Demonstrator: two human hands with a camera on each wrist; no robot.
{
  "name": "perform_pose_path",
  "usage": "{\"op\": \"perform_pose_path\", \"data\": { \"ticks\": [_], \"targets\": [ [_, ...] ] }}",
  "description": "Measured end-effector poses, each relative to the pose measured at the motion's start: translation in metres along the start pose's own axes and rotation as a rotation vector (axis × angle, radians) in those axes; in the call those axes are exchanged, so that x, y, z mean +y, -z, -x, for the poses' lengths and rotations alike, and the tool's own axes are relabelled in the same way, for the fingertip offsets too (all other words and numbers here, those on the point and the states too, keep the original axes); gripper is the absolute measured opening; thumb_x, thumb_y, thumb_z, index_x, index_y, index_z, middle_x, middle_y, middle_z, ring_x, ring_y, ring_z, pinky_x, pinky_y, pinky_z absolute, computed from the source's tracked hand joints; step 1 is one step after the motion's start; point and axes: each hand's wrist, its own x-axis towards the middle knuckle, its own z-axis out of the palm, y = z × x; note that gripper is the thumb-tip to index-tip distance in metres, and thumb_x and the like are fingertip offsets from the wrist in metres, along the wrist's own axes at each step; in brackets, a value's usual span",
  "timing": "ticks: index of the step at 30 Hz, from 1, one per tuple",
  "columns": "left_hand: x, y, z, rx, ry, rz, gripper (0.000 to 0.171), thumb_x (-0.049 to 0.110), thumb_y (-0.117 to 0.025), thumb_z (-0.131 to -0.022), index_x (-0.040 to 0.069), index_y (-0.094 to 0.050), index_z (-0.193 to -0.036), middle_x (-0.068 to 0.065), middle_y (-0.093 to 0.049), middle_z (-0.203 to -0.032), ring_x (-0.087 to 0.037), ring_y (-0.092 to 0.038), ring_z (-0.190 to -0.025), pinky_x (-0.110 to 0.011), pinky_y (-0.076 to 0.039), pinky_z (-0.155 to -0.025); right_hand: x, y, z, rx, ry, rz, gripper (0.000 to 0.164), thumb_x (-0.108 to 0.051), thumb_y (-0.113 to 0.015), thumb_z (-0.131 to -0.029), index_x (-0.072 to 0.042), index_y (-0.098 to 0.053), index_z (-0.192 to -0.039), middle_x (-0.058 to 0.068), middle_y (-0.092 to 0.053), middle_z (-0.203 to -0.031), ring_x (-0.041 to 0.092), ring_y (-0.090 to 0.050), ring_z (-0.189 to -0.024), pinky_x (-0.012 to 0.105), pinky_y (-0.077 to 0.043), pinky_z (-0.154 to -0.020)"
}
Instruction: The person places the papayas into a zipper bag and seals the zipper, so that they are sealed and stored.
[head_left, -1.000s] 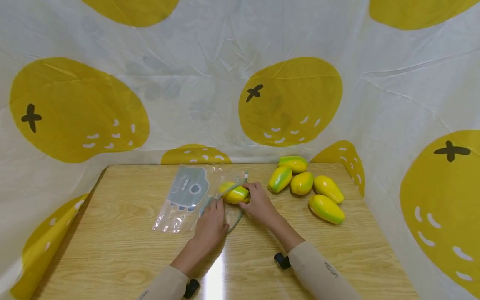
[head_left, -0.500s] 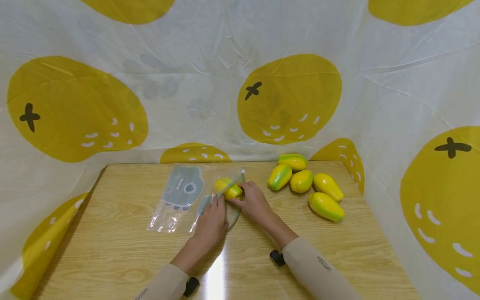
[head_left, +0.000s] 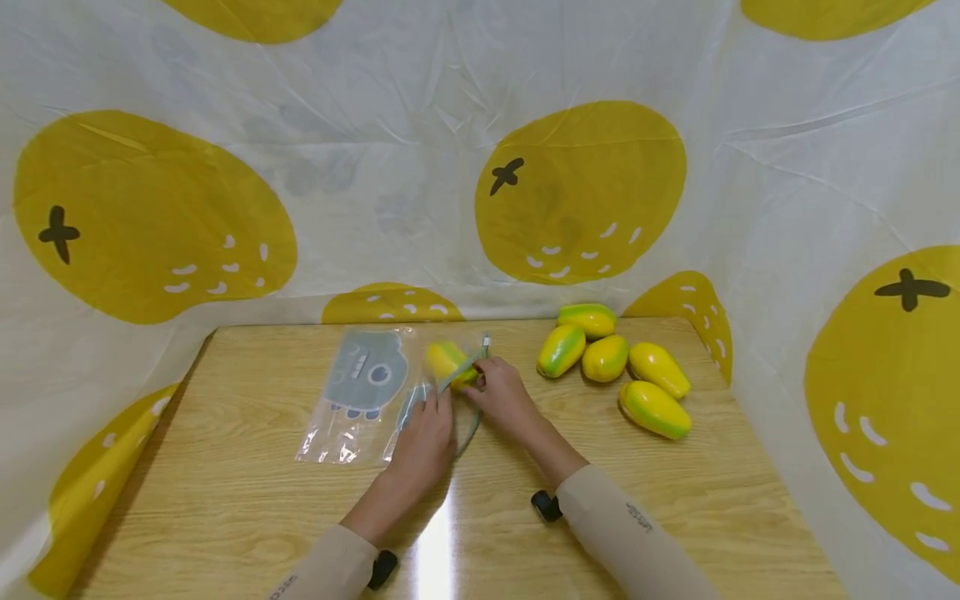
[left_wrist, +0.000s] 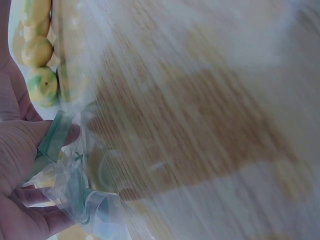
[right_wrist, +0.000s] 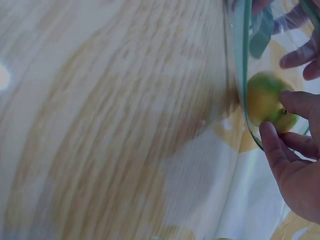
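A clear zip bag [head_left: 367, 375] with a grey-blue cartoon print lies flat, its mouth toward the right. My left hand [head_left: 426, 437] grips the green zip edge [left_wrist: 54, 135] between thumb and fingers, holding the mouth apart. One yellow-green papaya [head_left: 444, 358] is mostly within the bag, crossed by the zip strip in the head view. At its near end, my right hand [head_left: 506, 400] pinches it; the right wrist view shows thumb and fingertips on the papaya's tip [right_wrist: 283, 111], right at the bag's green rim [right_wrist: 243, 75].
To the right of the bag, several more papayas [head_left: 604, 358] sit in a cluster on the wooden table [head_left: 240, 517]. A white cloth [head_left: 390, 192] with big yellow fruit prints hangs behind the table and along both sides.
My right hand has moved left and slightly away from me, taking the papaya deeper into the bag. The bag has shifted a little left; my left hand keeps its grip on the edge.
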Motion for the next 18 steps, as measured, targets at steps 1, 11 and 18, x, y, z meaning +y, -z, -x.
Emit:
{"op": "perform_pose_path", "data": {
  "ticks": [1,11,18],
  "targets": [
    [0.000,0.000,0.000,0.006,-0.007,-0.003,0.060,0.003,-0.078,-0.080,-0.009,-0.050,-0.132,-0.030,-0.060,-0.131,-0.035,-0.065,-0.087,-0.035,-0.061,-0.061,0.000,-0.001,-0.001,0.007,-0.002,-0.004,0.028,-0.019,-0.082,-0.089,-0.001,-0.069,-0.106,0.010,-0.064,-0.091,0.016,-0.057,-0.081,0.030,-0.053,-0.072],
    [-0.002,-0.002,0.001,0.018,0.001,-0.017,0.059,0.003,-0.076,-0.081,-0.009,-0.051,-0.134,-0.031,-0.060,-0.134,-0.036,-0.066,-0.089,-0.037,-0.062,-0.063,0.003,-0.012,-0.004,0.051,-0.035,-0.144,0.027,-0.013,-0.080,-0.090,0.000,-0.071,-0.111,0.016,-0.075,-0.105,0.026,-0.076,-0.096,0.030,-0.063,-0.079],
    [-0.006,0.001,-0.002,-0.015,0.005,-0.025,0.066,0.004,-0.079,-0.078,-0.009,-0.048,-0.135,-0.032,-0.060,-0.132,-0.036,-0.066,-0.088,-0.035,-0.062,-0.064,-0.003,0.004,0.002,0.034,-0.078,-0.253,0.037,-0.007,-0.076,-0.092,0.006,-0.067,-0.125,0.022,-0.073,-0.118,0.029,-0.076,-0.101,0.029,-0.063,-0.082]
  ]
}}
